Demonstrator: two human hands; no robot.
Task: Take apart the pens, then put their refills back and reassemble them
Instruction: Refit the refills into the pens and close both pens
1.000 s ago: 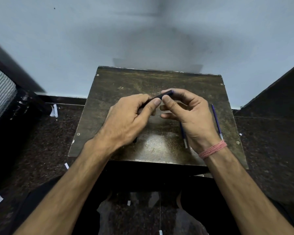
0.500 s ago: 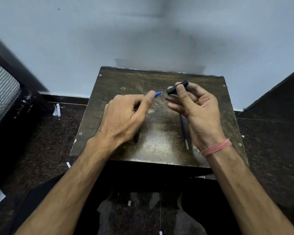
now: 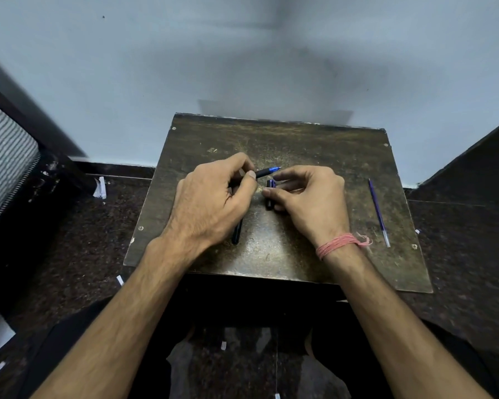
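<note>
Head view: left hand pinches the uncapped pen mid-table, blue tip pointing right. Right hand curls around the cap, just beside it. Loose refill lies far right on the table. Pen looks light, stiff and slick; take the barrel, not the tip.

On the counter the left hand holds a pen whose tip points right, above a cap at the right hand. Another pen lies under the left hand. A refill lies well right, near the counter's right edge.
</note>
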